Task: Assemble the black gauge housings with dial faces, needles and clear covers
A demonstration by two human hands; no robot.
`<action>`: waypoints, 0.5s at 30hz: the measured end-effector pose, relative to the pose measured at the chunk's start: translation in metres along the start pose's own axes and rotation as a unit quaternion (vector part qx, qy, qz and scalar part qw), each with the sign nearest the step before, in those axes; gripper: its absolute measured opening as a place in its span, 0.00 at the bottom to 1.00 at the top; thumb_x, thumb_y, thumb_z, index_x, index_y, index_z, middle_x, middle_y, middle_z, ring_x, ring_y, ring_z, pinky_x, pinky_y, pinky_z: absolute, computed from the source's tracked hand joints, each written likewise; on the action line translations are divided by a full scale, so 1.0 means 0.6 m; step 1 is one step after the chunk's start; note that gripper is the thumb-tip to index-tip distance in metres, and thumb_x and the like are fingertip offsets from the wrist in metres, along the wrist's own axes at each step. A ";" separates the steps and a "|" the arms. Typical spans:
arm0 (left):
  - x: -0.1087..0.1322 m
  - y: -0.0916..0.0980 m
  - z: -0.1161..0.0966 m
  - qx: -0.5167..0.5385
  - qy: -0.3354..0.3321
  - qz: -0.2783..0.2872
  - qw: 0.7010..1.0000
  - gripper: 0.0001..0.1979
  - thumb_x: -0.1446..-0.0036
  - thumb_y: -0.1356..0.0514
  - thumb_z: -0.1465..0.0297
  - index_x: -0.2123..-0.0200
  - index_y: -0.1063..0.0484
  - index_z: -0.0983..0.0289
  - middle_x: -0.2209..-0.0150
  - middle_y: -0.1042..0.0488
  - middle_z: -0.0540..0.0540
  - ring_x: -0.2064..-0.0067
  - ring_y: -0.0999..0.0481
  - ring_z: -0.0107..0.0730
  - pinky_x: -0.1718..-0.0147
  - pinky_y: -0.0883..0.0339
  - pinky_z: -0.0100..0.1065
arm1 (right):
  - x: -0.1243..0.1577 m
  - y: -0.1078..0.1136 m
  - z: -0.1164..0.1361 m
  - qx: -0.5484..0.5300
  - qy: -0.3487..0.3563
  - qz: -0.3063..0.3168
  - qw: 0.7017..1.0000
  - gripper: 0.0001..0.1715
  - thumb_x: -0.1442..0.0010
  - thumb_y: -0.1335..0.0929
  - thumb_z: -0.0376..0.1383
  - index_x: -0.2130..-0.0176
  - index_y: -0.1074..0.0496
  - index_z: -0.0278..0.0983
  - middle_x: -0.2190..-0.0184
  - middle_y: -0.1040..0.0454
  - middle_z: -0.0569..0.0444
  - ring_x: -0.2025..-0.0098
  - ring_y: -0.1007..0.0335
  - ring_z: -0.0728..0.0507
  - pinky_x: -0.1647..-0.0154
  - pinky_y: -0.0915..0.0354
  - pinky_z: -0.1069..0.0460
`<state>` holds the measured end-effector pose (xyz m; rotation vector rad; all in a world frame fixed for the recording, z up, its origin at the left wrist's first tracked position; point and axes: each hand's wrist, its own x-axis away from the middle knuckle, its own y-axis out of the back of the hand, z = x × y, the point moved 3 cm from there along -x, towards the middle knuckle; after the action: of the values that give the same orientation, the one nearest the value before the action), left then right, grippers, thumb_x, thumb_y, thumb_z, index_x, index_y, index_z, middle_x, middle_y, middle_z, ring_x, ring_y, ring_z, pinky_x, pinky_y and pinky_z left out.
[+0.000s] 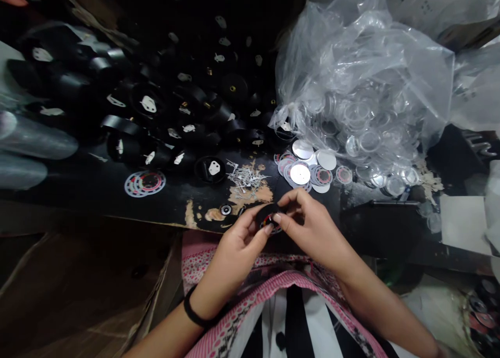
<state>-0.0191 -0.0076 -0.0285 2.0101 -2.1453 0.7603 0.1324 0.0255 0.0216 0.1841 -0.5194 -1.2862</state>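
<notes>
Near the table's front edge, my left hand (pixel 245 238) and my right hand (pixel 307 217) hold a small black round gauge case (pixel 266 212) between them. A dial with red marks shows inside it, and both thumbs press on its face. The fingers of both hands are closed round the rim and hide part of it. Just beyond my hands lies a heap of thin white pointers (pixel 248 178). To their right are overlapping printed dial discs (pixel 322 176) and shiny plain discs (pixel 300 174). A small ring-shaped part (pixel 225 209) sits left of my left hand.
Many black round cases (pixel 148 104) with white plates fill the table's back left. Printed dials (pixel 145 183) lie at the front left. A clear plastic bag (pixel 363 61) spills transparent round covers (pixel 369 139) at the right. A white card (pixel 464 224) lies far right.
</notes>
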 end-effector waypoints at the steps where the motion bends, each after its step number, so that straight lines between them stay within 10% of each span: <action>1: 0.004 0.004 0.001 0.002 0.006 -0.006 1.000 0.16 0.47 0.32 0.62 0.54 0.22 0.56 0.53 0.19 0.53 0.49 0.20 0.39 0.46 0.28 0.38 | 0.003 -0.005 0.004 -0.002 0.013 0.014 1.000 0.08 0.40 0.32 0.34 0.59 0.33 0.38 0.65 0.27 0.56 0.65 0.30 0.49 0.64 0.35 0.53; 8: 0.027 0.050 -0.016 0.024 0.041 -0.099 0.994 0.19 0.52 0.28 0.60 0.56 0.22 0.58 0.57 0.18 0.54 0.50 0.20 0.42 0.48 0.27 0.41 | -0.026 -0.017 0.033 0.122 0.092 0.079 0.985 0.06 0.35 0.33 0.36 0.59 0.29 0.37 0.63 0.23 0.55 0.62 0.27 0.47 0.60 0.34 0.52; 15: 0.007 0.058 -0.040 0.161 -0.013 -0.172 0.972 0.13 0.50 0.30 0.67 0.60 0.23 0.60 0.57 0.20 0.54 0.50 0.21 0.42 0.46 0.28 0.47 | -0.074 -0.060 0.047 0.463 0.111 -0.018 0.879 0.13 0.33 0.38 0.38 0.59 0.28 0.33 0.61 0.23 0.44 0.58 0.27 0.34 0.57 0.36 0.40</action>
<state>-0.0591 -0.0015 -0.0157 2.4698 -1.6949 1.0801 0.0798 0.0617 0.0194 1.1335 -0.9038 -0.9412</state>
